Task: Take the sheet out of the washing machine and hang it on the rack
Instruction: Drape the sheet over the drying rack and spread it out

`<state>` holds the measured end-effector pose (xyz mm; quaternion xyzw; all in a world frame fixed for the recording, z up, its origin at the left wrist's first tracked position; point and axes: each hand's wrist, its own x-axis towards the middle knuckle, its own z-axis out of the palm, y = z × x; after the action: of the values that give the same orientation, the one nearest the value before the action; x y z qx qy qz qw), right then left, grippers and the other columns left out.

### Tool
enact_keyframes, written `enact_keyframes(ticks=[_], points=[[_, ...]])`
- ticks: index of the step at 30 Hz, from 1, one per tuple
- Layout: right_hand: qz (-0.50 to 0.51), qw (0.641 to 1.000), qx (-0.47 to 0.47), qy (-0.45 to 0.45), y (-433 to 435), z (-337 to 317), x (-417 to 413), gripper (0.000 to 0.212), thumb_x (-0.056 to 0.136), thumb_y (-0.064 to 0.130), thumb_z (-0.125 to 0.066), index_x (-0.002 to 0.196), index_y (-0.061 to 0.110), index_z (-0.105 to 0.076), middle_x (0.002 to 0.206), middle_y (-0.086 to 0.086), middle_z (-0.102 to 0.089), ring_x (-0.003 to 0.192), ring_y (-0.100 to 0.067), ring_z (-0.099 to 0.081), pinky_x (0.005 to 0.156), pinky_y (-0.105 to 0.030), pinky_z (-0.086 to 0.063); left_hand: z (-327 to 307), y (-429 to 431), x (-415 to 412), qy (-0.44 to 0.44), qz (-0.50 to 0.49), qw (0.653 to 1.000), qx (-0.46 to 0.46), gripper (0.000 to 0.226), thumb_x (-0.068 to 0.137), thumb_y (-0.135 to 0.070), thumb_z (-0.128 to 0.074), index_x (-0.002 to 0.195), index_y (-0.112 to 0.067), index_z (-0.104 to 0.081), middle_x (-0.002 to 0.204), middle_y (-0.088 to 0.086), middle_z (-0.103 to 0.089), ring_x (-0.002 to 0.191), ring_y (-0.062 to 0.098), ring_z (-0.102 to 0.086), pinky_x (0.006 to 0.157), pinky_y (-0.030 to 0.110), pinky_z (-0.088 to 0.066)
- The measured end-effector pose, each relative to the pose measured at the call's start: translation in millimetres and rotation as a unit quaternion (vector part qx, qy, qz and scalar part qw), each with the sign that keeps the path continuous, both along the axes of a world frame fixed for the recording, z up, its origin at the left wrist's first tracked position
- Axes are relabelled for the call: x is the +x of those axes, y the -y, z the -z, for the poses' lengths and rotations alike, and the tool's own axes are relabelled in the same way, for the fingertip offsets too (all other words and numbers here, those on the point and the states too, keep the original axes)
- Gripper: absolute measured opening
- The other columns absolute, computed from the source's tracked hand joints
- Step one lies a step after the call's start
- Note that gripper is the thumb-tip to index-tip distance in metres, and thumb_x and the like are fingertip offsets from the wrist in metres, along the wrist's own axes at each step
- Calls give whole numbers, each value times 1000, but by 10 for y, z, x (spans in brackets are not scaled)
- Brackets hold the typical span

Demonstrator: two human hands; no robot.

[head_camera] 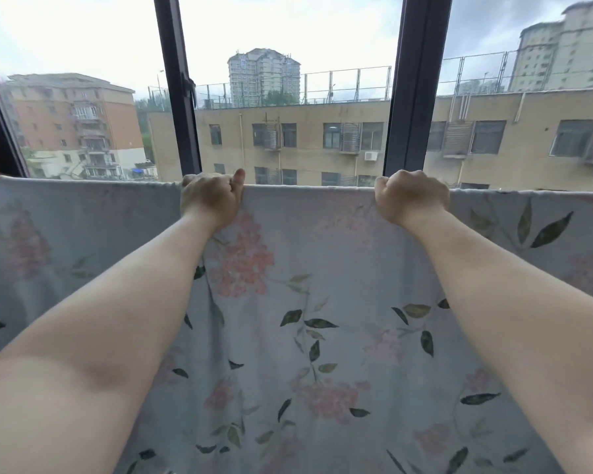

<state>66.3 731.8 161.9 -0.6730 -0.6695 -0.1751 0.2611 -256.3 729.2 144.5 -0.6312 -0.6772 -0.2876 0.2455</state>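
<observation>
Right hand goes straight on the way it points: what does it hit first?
The right hand grips the top edge of the sheet. Beyond that, likely the dark window frame upright just behind, or the glass beside it; depth to the window is unclear.

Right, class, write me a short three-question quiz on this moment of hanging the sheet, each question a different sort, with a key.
1. True or false: the left hand hangs idle, away from the sheet.
2. The sheet's print shows: A stripes, B flowers and leaves, C checks.
3. Fill in: the right hand grips the sheet's ___ edge.
Key: 1 false; 2 B; 3 top.
</observation>
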Motion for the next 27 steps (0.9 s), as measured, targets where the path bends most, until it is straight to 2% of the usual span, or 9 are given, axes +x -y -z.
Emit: enact_keyframes(ticks=[3,7,12,15,17,19,22,25,27], points=[[-11,1000,2,22,45,-7,-294,51,101,35,-22,102,12,-68,107,-15,-69,100,-33,-61,99,-47,-35,12,-10,2,-11,1,1000,-2,70,107,-48,-12,87,-14,-70,98,18,-70,99,35,-60,98,45,-33],[-66,997,-3,30,84,18,-890,52,103,33,-18,111,16,-67,114,-14,-69,107,-33,-61,97,-47,-34,19,-2,15,-22,10,1000,-5,71,106,-47,-10,93,-14,-71,97,14,-70,95,32,-59,96,45,-33],[-130,991,2,40,135,9,-1594,57,105,38,-18,111,12,-69,113,-14,-69,105,-31,-63,97,-45,-37,-17,32,-45,-32,25,999,-27,70,106,-48,-8,101,-17,-71,103,11,-71,98,31,-60,95,45,-34],[-116,989,69,58,109,112,-1743,61,104,40,-17,99,14,-72,102,-11,-72,96,-30,-65,91,-42,-38,-17,45,-126,-29,55,998,-22,66,106,-50,-8,87,-22,-65,98,7,-70,97,30,-60,95,45,-34],[-117,987,88,61,81,144,-1712,62,105,41,-18,96,13,-72,98,-12,-72,92,-30,-65,88,-41,-39,-5,62,-257,-36,80,996,-19,61,106,-51,-9,71,-24,-50,85,1,-63,91,27,-58,93,43,-34],[-117,988,86,59,46,139,-1665,62,105,41,-19,94,11,-72,95,-15,-72,89,-32,-66,84,-39,-40,0,92,-444,-31,92,995,-19,59,106,-51,-11,65,-24,-43,78,-3,-58,86,25,-55,91,40,-34],[-98,989,90,58,-16,125,-1654,60,104,41,-21,93,11,-71,92,-15,-71,83,-32,-63,76,-37,-37,2,118,-790,-15,69,997,-12,59,107,-50,-14,63,-22,-42,72,-4,-52,84,27,-54,89,39,-35],[-81,991,96,49,-51,139,-1669,58,102,40,-23,89,11,-71,83,-14,-67,70,-29,-50,71,-35,-36,-15,151,-1139,-5,36,999,-15,61,107,-49,-15,66,-18,-46,76,2,-56,86,30,-56,90,40,-36],[-67,993,89,43,-62,125,-1660,57,102,41,-24,86,10,-70,76,-11,-59,68,-28,-47,70,-34,-35,-19,159,-1428,10,0,1000,-19,64,106,-51,-14,78,-14,-58,92,15,-66,97,34,-58,97,43,-36]])
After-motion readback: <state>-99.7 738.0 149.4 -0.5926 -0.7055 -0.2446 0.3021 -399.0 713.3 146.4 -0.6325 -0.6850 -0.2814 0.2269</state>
